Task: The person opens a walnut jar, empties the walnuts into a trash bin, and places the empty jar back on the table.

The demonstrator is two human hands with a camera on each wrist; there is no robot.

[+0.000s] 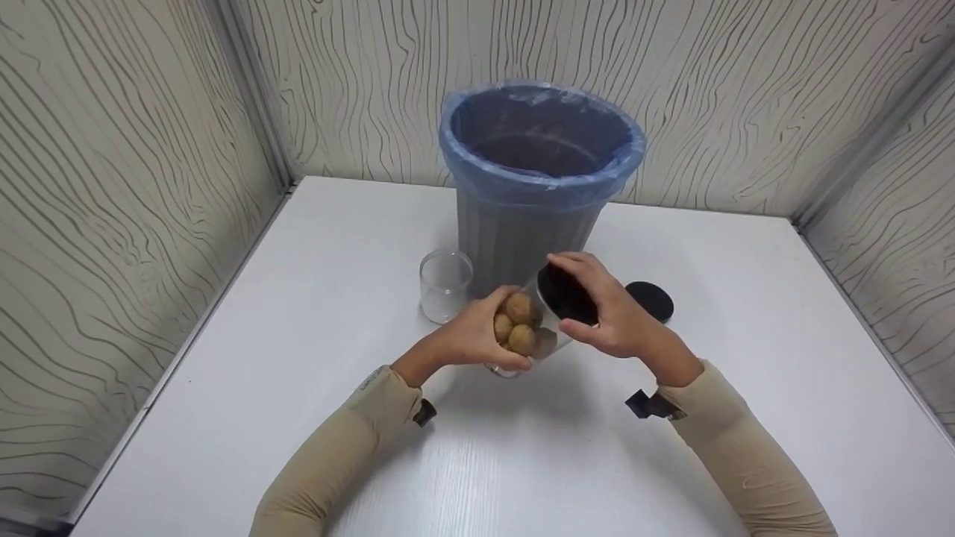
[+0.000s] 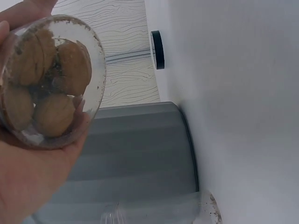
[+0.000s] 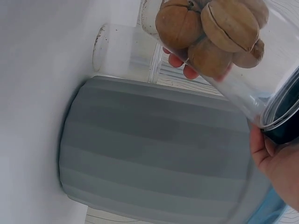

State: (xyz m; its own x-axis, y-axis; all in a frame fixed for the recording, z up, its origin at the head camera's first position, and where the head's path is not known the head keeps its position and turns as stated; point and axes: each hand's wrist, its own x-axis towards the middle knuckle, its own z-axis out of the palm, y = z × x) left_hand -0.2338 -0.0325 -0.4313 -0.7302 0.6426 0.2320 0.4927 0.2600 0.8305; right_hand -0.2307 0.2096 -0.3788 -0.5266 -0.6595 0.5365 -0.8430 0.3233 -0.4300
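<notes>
A clear jar (image 3: 254, 86) with several walnuts (image 3: 230, 24) inside is held tilted above the table, its black lid (image 1: 565, 294) toward the upper right in the head view. My left hand (image 1: 477, 332) grips the jar round its lower part, and its base faces the left wrist camera. With fingers and thumb on opposite sides, my right hand (image 1: 608, 309) grips the lid at the jar's top. Whether the lid is screwed tight cannot be told. Left of the jar stands a clear, open-topped jar (image 1: 445, 287). Another black lid (image 1: 651, 301) lies on the table beyond my right hand.
A grey ribbed bin (image 1: 500, 239) lined with a blue bag (image 1: 543, 190) stands just behind my hands. The white table (image 1: 336, 246) runs back to wood-patterned panels (image 1: 365, 89) at the rear and both sides.
</notes>
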